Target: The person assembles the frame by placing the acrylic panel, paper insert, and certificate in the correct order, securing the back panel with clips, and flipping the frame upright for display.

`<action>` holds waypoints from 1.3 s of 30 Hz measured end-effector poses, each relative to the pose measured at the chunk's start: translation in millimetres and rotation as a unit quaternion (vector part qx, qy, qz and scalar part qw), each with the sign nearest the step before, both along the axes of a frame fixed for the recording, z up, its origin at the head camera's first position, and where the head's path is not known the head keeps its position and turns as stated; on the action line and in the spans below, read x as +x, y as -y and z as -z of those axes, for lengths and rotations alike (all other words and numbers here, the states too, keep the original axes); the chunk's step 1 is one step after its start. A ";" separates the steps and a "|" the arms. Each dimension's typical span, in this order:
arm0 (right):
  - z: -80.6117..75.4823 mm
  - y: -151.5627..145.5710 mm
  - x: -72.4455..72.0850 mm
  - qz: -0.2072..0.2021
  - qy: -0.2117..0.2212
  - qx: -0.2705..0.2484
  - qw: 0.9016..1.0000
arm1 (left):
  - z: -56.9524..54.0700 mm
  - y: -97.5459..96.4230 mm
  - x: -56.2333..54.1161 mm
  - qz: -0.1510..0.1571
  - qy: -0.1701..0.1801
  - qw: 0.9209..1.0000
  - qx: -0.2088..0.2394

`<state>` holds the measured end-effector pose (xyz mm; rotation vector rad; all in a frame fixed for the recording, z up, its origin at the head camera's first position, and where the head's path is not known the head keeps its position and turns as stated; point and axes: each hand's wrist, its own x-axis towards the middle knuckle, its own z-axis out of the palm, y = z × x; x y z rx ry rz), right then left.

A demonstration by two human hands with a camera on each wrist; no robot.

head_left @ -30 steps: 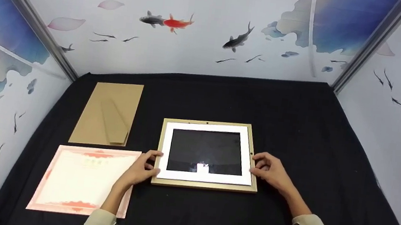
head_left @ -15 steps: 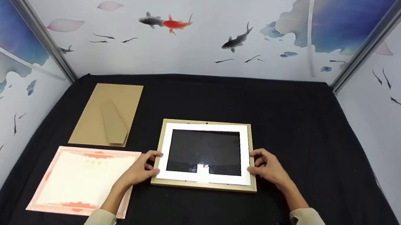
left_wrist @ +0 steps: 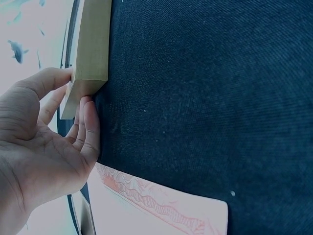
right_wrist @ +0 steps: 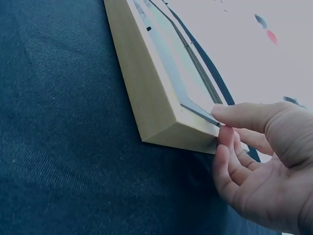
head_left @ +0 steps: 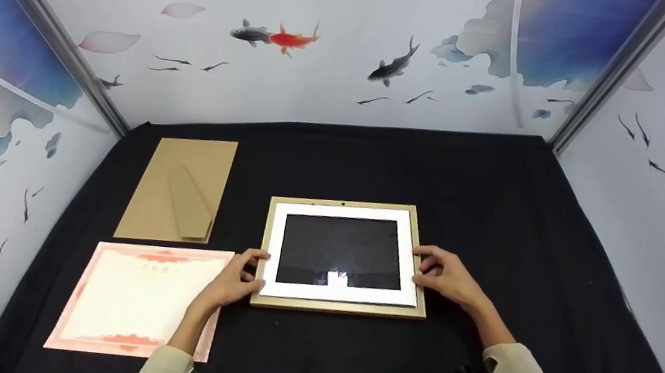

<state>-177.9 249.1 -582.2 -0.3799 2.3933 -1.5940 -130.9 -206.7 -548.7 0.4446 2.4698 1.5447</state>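
Observation:
A gold picture frame [head_left: 337, 307] lies face down on black cloth, with a white mat [head_left: 333, 294] around a dark glossy window inside it. The mat sits slightly askew within the frame's edges. At the frame's left side, my left hand [head_left: 234, 275] grips the edge, thumb and index finger on top. In the left wrist view its other fingers bend against the outer side of the frame [left_wrist: 94, 44]. My right hand [head_left: 449, 279] holds the right side between thumb and fingers. The right wrist view shows that thumb at the mat's edge and fingertips against the frame's side [right_wrist: 146, 83].
A brown backing board [head_left: 147, 190] with a fold-out stand lies at the back left. Nearer, a certificate [head_left: 126, 294] with a red patterned border lies partly under my left forearm. White printed panels [head_left: 330, 92] enclose the table's back and sides.
My right hand has shifted slightly left and up along the frame's right edge. The left hand and the frame have hardly moved.

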 end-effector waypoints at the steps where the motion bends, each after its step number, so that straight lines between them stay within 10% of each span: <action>1: 0.3 0.2 0.0 0.003 -0.003 0.004 1.000 | 0.3 0.2 -0.1 0.000 0.000 1.000 -0.001; 7: -7.0 5.5 4.9 0.018 -0.015 0.007 1.000 | -0.8 0.1 1.0 0.000 0.005 1.000 -0.002; 15: -1.0 -2.2 4.5 -0.015 0.008 -0.004 1.000 | 41.5 12.6 -11.9 0.005 -0.016 1.000 -0.008; 25: 1.8 -23.6 6.1 -0.106 -0.004 0.024 0.994 | 41.6 12.2 -11.9 0.000 0.014 1.000 -0.019; 39: 1.5 -23.0 5.0 -0.107 -0.011 0.040 0.993 | 38.7 9.6 -11.7 -0.026 0.052 0.998 0.003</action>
